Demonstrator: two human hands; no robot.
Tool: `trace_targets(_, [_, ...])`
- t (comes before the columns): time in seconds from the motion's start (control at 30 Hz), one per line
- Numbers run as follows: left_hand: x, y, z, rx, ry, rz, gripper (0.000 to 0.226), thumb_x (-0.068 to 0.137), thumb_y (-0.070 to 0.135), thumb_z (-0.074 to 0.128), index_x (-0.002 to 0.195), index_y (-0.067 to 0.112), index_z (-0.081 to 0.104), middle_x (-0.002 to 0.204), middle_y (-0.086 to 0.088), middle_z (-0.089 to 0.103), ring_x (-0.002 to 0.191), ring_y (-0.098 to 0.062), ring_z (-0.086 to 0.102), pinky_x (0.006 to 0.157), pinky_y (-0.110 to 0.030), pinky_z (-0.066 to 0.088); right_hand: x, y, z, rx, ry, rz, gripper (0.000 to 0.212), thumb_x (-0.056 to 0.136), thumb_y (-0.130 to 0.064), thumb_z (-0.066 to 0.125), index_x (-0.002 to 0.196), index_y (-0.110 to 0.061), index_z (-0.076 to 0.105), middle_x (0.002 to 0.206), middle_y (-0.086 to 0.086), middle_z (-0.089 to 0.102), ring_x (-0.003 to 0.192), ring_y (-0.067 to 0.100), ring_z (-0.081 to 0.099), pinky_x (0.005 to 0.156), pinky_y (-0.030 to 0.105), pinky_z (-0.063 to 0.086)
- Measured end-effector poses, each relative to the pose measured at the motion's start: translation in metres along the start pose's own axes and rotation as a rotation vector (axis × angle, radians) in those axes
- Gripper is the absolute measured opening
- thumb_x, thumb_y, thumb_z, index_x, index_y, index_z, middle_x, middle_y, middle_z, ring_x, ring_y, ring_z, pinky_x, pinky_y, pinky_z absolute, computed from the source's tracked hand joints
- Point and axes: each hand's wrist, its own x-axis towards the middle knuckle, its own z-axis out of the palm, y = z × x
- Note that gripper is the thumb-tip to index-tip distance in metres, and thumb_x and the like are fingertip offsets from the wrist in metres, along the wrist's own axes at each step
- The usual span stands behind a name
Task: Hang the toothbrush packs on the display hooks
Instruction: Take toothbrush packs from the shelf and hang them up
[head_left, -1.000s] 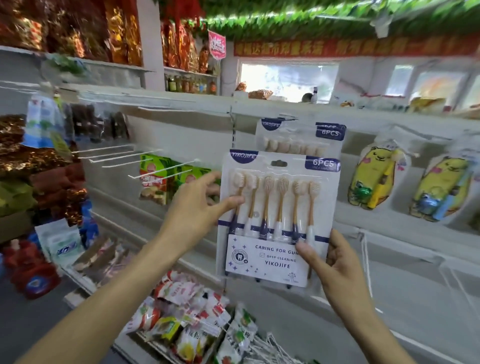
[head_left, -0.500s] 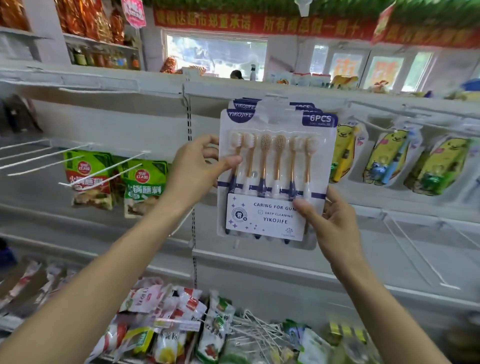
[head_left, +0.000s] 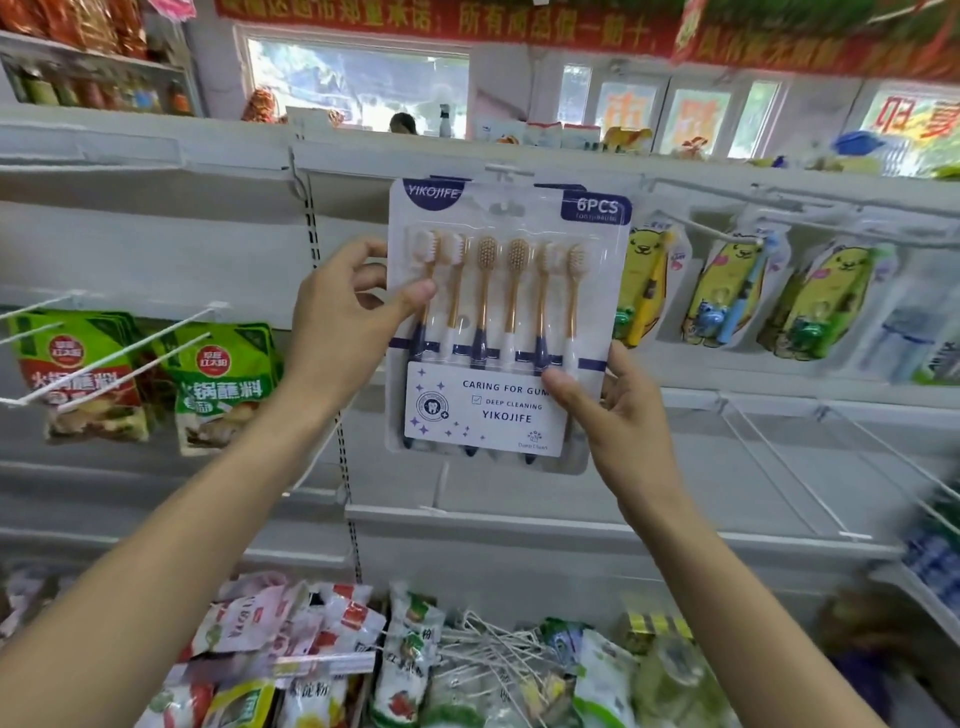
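A white six-piece toothbrush pack (head_left: 498, 317) with gold-handled brushes is held upright against the shelf's back panel. My left hand (head_left: 343, 317) pinches its left edge, thumb across the front. My right hand (head_left: 608, 421) grips the lower right corner, thumb on the label. The pack's hang hole sits at the tip of a white display hook (head_left: 501, 171) under the top rail. Another identical pack shows just behind it, mostly hidden.
Yellow cartoon kids' toothbrush packs (head_left: 727, 291) hang to the right. Green sauce packets (head_left: 218, 384) hang on the left among bare white hooks (head_left: 130, 348). Long bare hooks (head_left: 789, 467) jut out at lower right. Snack bags and loose hooks (head_left: 488, 649) fill the bin below.
Both hands have lifted the pack upward until its hang hole reaches the hook under the top rail. The view has swung to the right along the shelf.
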Motion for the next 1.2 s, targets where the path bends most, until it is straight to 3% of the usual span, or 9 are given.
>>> trace_targets(0.4, [0.025,-0.019,0.008,0.145,-0.004,0.026,0.027,0.084,0.043,0.074,0.104,0.033,0.060,0.092,0.016,0.073,0.077,-0.010,0.070,0.070,-0.047,0.060,0.037,0.031,0.005,-0.207,0.019,0.061,0.025,0.091,-0.034,0.070,0.109,-0.017,0.068,0.104,-0.002,0.076,0.099,0.015,0.072,0.088,0.051,0.058])
trace_targets(0.6, [0.024,-0.029,0.013,0.166,-0.017,0.040,0.036,0.081,0.056,0.067,0.105,0.030,0.058,0.095,0.011,0.075,0.079,-0.015,0.071,0.073,-0.048,0.058,0.042,0.037,0.003,-0.239,0.015,0.056,0.023,0.095,-0.027,0.067,0.113,-0.013,0.068,0.106,-0.001,0.076,0.099,0.012,0.072,0.088,0.044,0.059])
trace_targets(0.7, [0.020,-0.031,0.016,0.167,-0.021,0.057,0.036,0.086,0.051,0.065,0.111,0.027,0.056,0.100,0.010,0.074,0.084,-0.015,0.070,0.079,-0.047,0.056,0.041,0.039,0.001,-0.270,0.010,0.060,0.026,0.094,-0.029,0.068,0.115,-0.013,0.067,0.107,-0.001,0.076,0.099,0.012,0.072,0.088,0.045,0.059])
trace_targets(0.93, [0.010,-0.032,0.020,0.166,0.012,0.059,0.043,0.088,0.046,0.067,0.123,0.029,0.050,0.111,0.011,0.069,0.083,-0.014,0.065,0.077,-0.047,0.057,0.030,0.036,-0.006,-0.320,0.010,0.107,0.030,0.091,-0.039,0.071,0.113,-0.019,0.066,0.107,-0.006,0.075,0.099,0.007,0.071,0.089,0.040,0.059])
trace_targets(1.03, [-0.005,-0.033,0.026,0.193,0.083,0.119,0.071,0.083,0.032,0.076,0.140,0.028,0.034,0.131,0.003,0.051,0.104,-0.014,0.057,0.089,-0.045,0.053,0.016,0.042,-0.016,-0.443,0.036,0.114,0.034,0.086,-0.042,0.075,0.106,-0.017,0.064,0.101,-0.003,0.074,0.094,0.014,0.070,0.084,0.040,0.059])
trace_targets(1.1, [-0.017,-0.031,0.031,0.320,0.186,0.231,0.082,0.079,0.023,0.078,0.145,0.021,0.031,0.142,-0.008,0.037,0.125,-0.021,0.042,0.105,-0.042,0.042,0.002,0.046,-0.028,-0.524,0.063,0.121,0.030,0.087,-0.034,0.075,0.108,-0.017,0.061,0.096,-0.003,0.070,0.088,0.011,0.067,0.079,0.030,0.058])
trace_targets(1.2, [-0.034,-0.019,0.044,0.507,0.257,0.415,0.068,0.079,0.015,0.067,0.141,0.018,0.041,0.144,-0.016,0.036,0.132,-0.030,0.032,0.112,-0.032,0.026,-0.020,0.047,-0.050,-0.603,0.099,0.098,0.026,0.091,-0.019,0.072,0.114,-0.017,0.060,0.094,-0.007,0.069,0.085,0.005,0.065,0.075,0.017,0.054])
